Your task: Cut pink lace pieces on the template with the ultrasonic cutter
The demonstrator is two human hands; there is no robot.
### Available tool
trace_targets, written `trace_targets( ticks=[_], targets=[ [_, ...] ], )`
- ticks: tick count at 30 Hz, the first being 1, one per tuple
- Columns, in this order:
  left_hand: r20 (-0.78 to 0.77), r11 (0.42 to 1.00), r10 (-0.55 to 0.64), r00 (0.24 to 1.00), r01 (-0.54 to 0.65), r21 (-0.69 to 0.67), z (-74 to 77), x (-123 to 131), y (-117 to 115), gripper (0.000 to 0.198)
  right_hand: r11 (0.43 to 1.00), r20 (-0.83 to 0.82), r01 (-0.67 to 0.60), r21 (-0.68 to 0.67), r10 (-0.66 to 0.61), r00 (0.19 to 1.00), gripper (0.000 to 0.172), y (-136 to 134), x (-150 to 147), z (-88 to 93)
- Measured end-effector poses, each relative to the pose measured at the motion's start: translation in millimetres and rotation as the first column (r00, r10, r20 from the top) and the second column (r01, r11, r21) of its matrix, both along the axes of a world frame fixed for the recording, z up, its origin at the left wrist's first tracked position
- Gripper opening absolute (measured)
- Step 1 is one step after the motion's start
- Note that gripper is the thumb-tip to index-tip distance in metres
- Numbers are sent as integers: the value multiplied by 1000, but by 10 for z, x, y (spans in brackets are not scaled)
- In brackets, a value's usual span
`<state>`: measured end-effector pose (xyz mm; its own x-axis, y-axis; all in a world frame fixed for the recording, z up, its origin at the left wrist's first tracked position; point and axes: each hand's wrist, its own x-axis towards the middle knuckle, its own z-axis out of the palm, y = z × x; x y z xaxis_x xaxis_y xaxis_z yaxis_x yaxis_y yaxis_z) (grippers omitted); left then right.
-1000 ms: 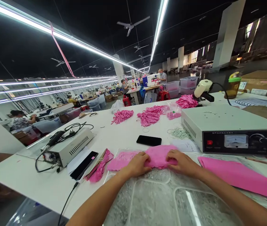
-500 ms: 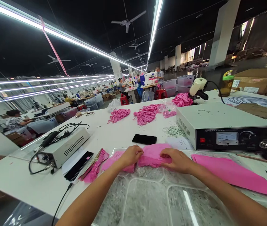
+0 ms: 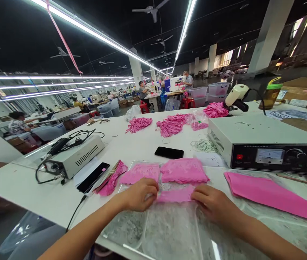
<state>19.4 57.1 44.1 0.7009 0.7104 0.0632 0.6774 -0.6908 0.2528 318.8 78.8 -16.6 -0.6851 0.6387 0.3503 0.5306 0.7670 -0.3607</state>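
Strip (image 3: 175, 195) runs 9 to 3 o'clock; left hand (image 3: 143, 194) pinches its 9 end, right hand (image 3: 212, 200) its 3.

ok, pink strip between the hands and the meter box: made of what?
Pink strip: probably thin matte fabric, maybe lace; it looks pale and slightly see-through. Meter box: likely painted sheet metal, light grey satin; crisp edges, slotted side vents.

Pale pink strip (image 3: 176, 195); black phone (image 3: 169, 152)
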Motion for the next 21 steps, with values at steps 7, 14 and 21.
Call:
trace_targets(
  ticks=[7,14,21],
  targets=[
    [-138,998,66,988,-65,13,-147,84,-80,10,997,-71,-30,-75,25,997,22,-10,-60,-4],
    [-223,968,243,944,-221,121,-379,635,570,29,982,-30,188,-10,-188,982,22,556,-142,-60],
    [-220,966,256,941,-242,88,-422,558,665,29,980,18,193,-44,-192,981,22,614,-179,-60]
  ],
)
